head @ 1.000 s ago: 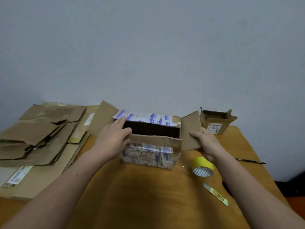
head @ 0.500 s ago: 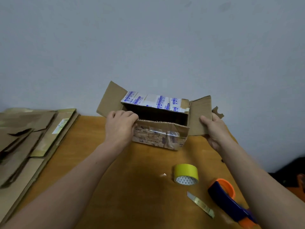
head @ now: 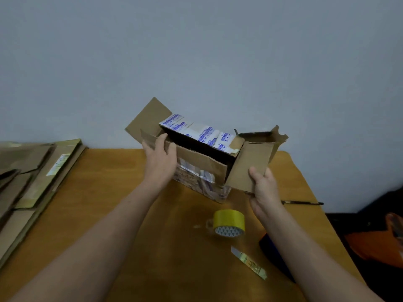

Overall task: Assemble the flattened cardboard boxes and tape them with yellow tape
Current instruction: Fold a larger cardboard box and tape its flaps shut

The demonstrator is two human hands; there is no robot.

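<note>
1. A stack of flattened boxes (head: 32, 171) lies at the left edge of the counter (head: 104, 192), untouched.

2. The left hand (head: 160, 158) grips the near left corner of the box (head: 202, 168), with its fingers curled over the top edge. The left flap (head: 148, 118) stands up and outward behind this hand.

3. The box is opened into shape and sits tilted, left end high. Its top is open and all its flaps are unfolded. Its lower right corner is at the counter, but the view does not show whether it rests there or is held just clear.

4. The right hand (head: 263, 184) pinches the right flap (head: 250, 164), thumb on top and fingers beneath. A smaller open box (head: 261, 136) stands behind this flap.

5. The roll of yellow tape (head: 229, 222) lies on the counter near the box, between the forearms and free of both hands. A pen (head: 303, 202) lies further right.

Step in hand: the flaps are being closed, and no yellow tape shows on the box.

Next move: fold the two short end flaps inward first, then bring the long flaps down over them until their edges meet. One hand must then hold the seam flat while the other lets go and reaches for the roll.
</note>
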